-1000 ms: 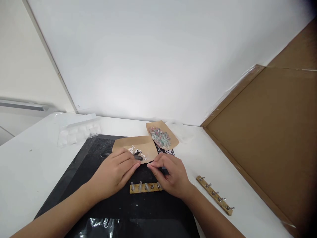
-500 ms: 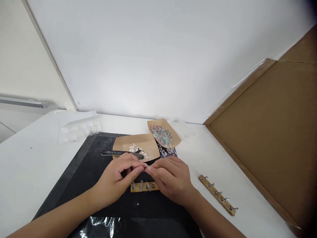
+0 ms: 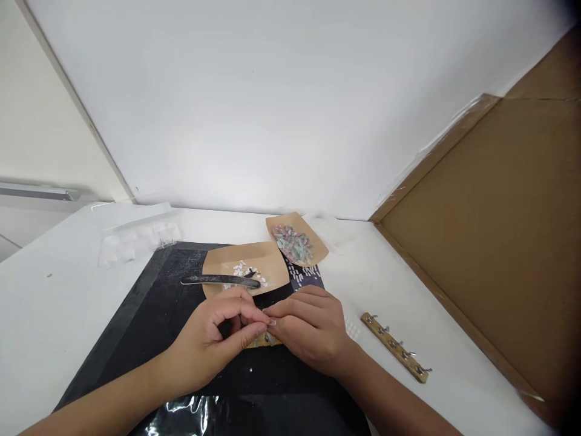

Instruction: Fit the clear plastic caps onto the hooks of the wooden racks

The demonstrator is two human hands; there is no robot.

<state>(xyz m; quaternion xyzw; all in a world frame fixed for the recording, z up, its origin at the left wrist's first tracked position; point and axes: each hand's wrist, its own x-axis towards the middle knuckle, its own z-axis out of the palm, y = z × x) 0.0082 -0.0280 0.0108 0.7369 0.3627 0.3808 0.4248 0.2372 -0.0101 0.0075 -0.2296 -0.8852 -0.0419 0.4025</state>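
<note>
My left hand (image 3: 209, 336) pinches a small clear false nail tip (image 3: 272, 322) between thumb and index finger. My right hand (image 3: 313, 330) meets it there, its fingers curled and closed against the same nail tip; its thumb is mostly hidden. Just beneath both hands lies a cork-coloured nail display strip (image 3: 261, 346), largely covered by them, with clear tips on it. Beyond my left fingers, a black nail file (image 3: 218, 279) rests across a brown paper tray (image 3: 218, 257) holding small white pieces (image 3: 245, 269).
A second paper tray (image 3: 320, 243) holds packed coloured nail tips (image 3: 293, 244). To the right lie another strip with metal clips (image 3: 394, 348) and a sheet of clear adhesive tabs (image 3: 351, 327). A clear plastic box (image 3: 136, 236) stands back left. Cardboard (image 3: 476, 224) borders the right side.
My hands have come slightly lower and nearer the strip, covering more of it. The clear nail tip now shows between my fingers. The view has shifted slightly.
</note>
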